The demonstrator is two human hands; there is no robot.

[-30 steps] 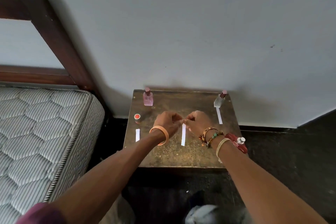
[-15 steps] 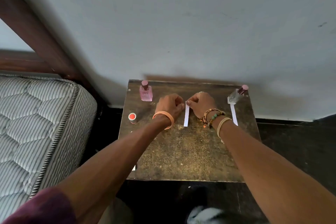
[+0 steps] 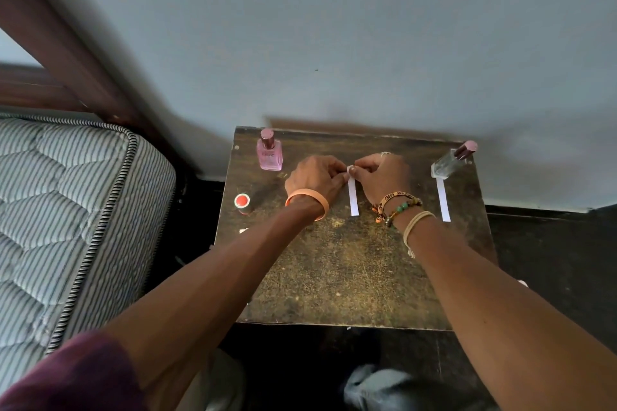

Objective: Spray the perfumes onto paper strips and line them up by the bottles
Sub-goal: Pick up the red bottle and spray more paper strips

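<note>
A pink perfume bottle [image 3: 269, 152] stands at the back left of the small brown table [image 3: 350, 277]. A clear bottle with a dark cap [image 3: 449, 162] stands at the back right, with a white paper strip [image 3: 443, 199] lying just in front of it. Between them lies another white paper strip [image 3: 353, 197]. My left hand [image 3: 315, 178] and my right hand [image 3: 384, 177] both pinch its far end with curled fingers. A small red-capped bottle [image 3: 242, 203] stands at the table's left edge.
A striped mattress [image 3: 66, 210] and a dark wooden bed frame [image 3: 66, 53] sit close on the left. A pale wall [image 3: 334, 27] rises right behind the table. Dark floor surrounds the table. A bit of white paper [image 3: 243, 230] shows beside my left forearm.
My two hands have carried the middle strip away from me toward the back of the table, between the two bottles. The camera has tilted down and closer.
</note>
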